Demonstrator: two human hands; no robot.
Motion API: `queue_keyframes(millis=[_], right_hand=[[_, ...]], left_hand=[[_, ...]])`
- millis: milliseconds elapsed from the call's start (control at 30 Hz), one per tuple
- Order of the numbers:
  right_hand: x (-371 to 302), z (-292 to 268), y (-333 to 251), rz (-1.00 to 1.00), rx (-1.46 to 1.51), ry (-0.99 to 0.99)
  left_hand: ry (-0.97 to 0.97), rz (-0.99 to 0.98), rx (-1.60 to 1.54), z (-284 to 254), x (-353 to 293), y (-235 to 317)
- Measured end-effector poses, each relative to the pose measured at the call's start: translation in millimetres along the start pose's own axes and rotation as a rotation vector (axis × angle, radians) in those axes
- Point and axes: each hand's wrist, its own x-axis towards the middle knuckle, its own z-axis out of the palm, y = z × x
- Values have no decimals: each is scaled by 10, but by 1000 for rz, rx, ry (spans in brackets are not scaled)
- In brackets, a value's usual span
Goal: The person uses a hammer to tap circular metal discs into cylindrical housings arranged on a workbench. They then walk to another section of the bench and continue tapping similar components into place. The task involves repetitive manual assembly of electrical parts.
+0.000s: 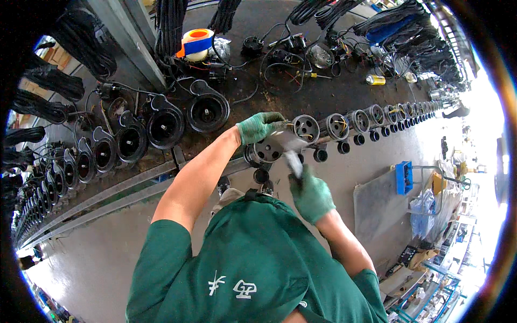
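My right hand (311, 194), in a green glove, is wrapped round the grey handle of a tool (294, 163) with a wide, shiny metal head, smeared by motion. That head is over a round metal housing with holes in its end (266, 152), at the table's front edge. Just above the same housing is my gloved left hand (258, 128), its fingers curled; whatever they pinch is hidden. To the right stand another holed housing (306, 127) and a housing with yellow wires (337, 127). Left of my left hand lies a black round casing with a central shaft (208, 112).
More black casings (129, 143) curve away left, and metal housings (376, 114) run far right. Behind are bundled black cables (171, 27), an orange-and-blue tape roll (196, 43) and a yellow can (375, 80). A metal post (129, 43) rises at left; a blue bin (404, 178) stands right.
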Motion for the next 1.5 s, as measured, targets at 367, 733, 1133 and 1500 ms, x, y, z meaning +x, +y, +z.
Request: queue_keyframes(millis=[367,733,1133,1500], right_hand=[[-31,-236,-41,58,131,19],[273,-122,290,108,-28,-215],[204,-982,2515,288,118,754],[1134,-1261,3844,350,71,660]], left_hand=[[-20,41,-121,-24,-33,-35],[98,-63,79,88,2,44],[332,204,-125,633,-777,179],[959,254,263,1277,-606,-850]])
